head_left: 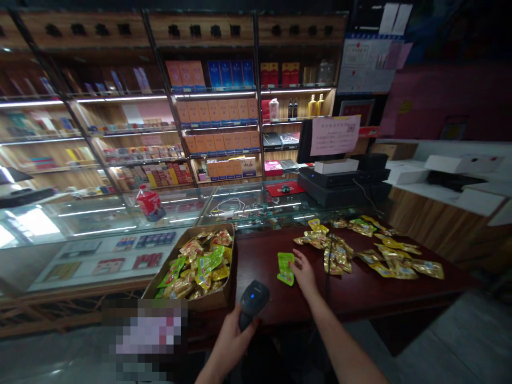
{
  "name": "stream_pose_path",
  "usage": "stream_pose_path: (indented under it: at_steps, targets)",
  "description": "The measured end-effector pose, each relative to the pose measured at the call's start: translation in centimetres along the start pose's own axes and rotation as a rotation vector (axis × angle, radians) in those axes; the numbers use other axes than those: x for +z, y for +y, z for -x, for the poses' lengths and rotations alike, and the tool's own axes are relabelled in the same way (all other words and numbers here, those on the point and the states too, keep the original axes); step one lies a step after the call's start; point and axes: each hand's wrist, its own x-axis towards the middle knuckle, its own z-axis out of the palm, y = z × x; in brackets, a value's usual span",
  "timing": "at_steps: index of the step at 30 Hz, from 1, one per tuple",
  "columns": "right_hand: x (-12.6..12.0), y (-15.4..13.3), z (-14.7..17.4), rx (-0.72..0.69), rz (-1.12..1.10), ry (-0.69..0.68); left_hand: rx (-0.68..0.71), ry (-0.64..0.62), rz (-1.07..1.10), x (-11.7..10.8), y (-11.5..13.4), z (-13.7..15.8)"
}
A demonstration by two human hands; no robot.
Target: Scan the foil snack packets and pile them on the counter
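Observation:
My left hand [234, 337] is wrapped round the handle of a dark barcode scanner [256, 296], which shows a small blue light on top. To its right, over the dark red table, my right hand [304, 272] grips the edge of a green snack packet [285, 268] between thumb and fingers. Left of the scanner, a cardboard box [232, 266] is heaped with gold, yellow and green packets. More gold packets [338, 255] lie in a loose pile just right of my right hand, with another group of gold packets [394, 261] farther right.
Behind the dark red table [256, 250] runs a glass display counter [188, 213] bearing a red jug [149, 202]. A black cash register [344, 184] stands at the back right, a paper sign on its screen. A thin dark cable hangs near my right forearm. Stocked shelves line the wall.

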Motion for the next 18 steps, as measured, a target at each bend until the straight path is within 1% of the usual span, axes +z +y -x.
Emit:
stream_pose_path:
  at_steps: [2, 5, 8, 13, 18]
  targets:
    - [-0.3, 0.5, -0.3, 0.023, -0.07, -0.015, 0.008, -0.017, -0.04, 0.3, 0.8, 0.6]
    - [-0.4, 0.8, -0.4, 0.044, -0.132, -0.02, -0.039, -0.06, -0.053, 1.0, 1.7, 1.2]
    - [-0.3, 0.8, -0.5, 0.056, -0.173, -0.008, -0.078, -0.085, -0.044, 1.8, 2.0, 1.5]
    - [0.1, 0.3, -0.5, 0.09, -0.198, 0.022, -0.102, -0.098, -0.026, 2.4, 1.3, 1.6]
    - [-0.3, -0.6, -0.2, 0.153, -0.184, 0.034, -0.099, -0.081, -0.033, 2.2, 0.0, 0.4]
